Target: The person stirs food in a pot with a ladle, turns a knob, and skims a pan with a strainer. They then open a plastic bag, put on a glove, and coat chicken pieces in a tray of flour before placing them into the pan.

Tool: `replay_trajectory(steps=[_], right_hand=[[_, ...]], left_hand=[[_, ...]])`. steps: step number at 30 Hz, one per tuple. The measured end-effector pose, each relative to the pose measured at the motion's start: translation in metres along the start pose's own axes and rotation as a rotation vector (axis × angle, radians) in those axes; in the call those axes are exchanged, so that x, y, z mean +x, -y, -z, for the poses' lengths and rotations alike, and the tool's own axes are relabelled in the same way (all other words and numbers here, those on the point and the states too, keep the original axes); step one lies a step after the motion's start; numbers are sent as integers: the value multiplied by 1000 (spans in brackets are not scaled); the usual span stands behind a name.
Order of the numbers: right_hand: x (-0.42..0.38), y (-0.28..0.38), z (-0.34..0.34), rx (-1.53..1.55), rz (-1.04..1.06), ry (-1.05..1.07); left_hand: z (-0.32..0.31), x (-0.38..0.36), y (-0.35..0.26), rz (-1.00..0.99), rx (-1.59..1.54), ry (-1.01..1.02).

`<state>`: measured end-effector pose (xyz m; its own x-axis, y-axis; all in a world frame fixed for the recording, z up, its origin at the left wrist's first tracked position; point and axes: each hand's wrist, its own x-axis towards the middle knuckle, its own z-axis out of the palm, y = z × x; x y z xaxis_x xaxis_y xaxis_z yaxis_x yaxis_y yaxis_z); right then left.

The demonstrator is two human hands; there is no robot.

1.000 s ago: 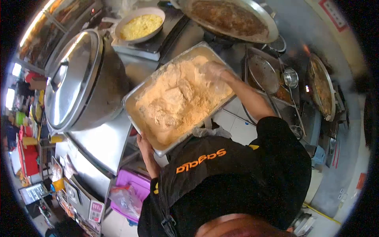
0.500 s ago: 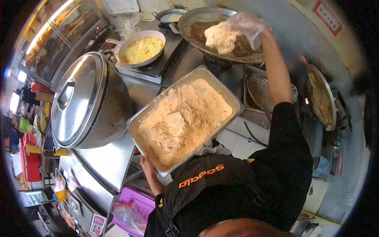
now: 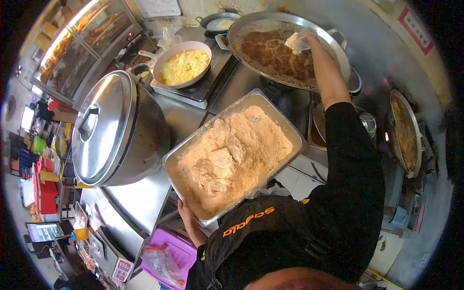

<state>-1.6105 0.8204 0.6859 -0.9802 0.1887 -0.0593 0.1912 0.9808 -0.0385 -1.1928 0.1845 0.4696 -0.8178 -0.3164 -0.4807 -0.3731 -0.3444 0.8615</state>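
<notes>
My left hand (image 3: 189, 220) grips the near left edge of a rectangular metal tray (image 3: 279, 116); some of its fingers are hidden beneath. Orange-tinted flour (image 3: 258, 133) fills the tray, with coated pieces of meat (image 3: 215, 166) lying in it. My right hand (image 3: 306, 40), in a thin clear plastic glove, reaches over a large wok (image 3: 285, 18) of dark, bubbling oil (image 3: 261, 50). Its fingers are closed on a flour-coated piece of meat (image 3: 292, 43), which hangs low over the oil.
A pan of yellow, egg-like food (image 3: 184, 65) sits on a burner beside a big lidded pot (image 3: 108, 128). On the right stands another oil pan (image 3: 403, 130). Below left are a purple basket (image 3: 181, 249) and a scale (image 3: 122, 268). A glass display case (image 3: 89, 41) is at upper left.
My right hand has moved lower and farther over the wok with the floured piece, which shows smaller now. My left hand keeps its hold on the tray. The whole view has shifted slightly.
</notes>
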Motion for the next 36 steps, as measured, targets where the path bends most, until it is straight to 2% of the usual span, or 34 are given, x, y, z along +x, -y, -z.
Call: replay_trajectory(steps=[7, 10, 11, 13, 17, 19, 21, 23, 24, 25, 28, 30, 32, 33, 35, 36], right_hand=[[-19, 12, 7, -27, -22, -204], [-68, 41, 27, 63, 119, -339], [-96, 62, 25, 139, 193, -339], [-151, 104, 18, 320, 335, -227], [-232, 165, -45, 548, 457, 197], [-254, 193, -110, 516, 465, 394], [-286, 235, -149, 318, 419, 531], [-289, 247, -206, 332, 352, 604], [-272, 240, -270, 485, 326, 604], [-263, 236, -302, 638, 297, 600], [-298, 262, -241, 418, 285, 599], [-292, 247, -297, 783, 193, 833], [-302, 243, -308, 853, 204, 799], [-316, 251, -287, 734, 270, 653], [-325, 252, -275, 734, 393, 495], [-322, 246, -277, 854, 456, 482]], left_hand=[[3, -4, -2, 37, 87, -12], [-9, -13, -13, 14, 28, 24], [-13, -21, -23, 4, 93, 41], [-6, -15, -20, 34, 199, -5], [2, -4, -4, -5, 89, -2], [13, 3, 9, -38, 77, 17], [22, 12, 16, -37, 76, 64], [23, 9, 14, -26, 71, 85], [16, 1, 5, -18, 65, 85], [12, -3, 1, -10, 59, 87], [12, -1, 1, -20, 73, 69], [5, -9, -10, 3, 113, 30], [3, -12, -11, 6, 107, 26], [5, -8, -8, -7, 78, 38], [8, -3, -2, -25, 50, 63], [10, -1, 0, -30, 51, 74]])
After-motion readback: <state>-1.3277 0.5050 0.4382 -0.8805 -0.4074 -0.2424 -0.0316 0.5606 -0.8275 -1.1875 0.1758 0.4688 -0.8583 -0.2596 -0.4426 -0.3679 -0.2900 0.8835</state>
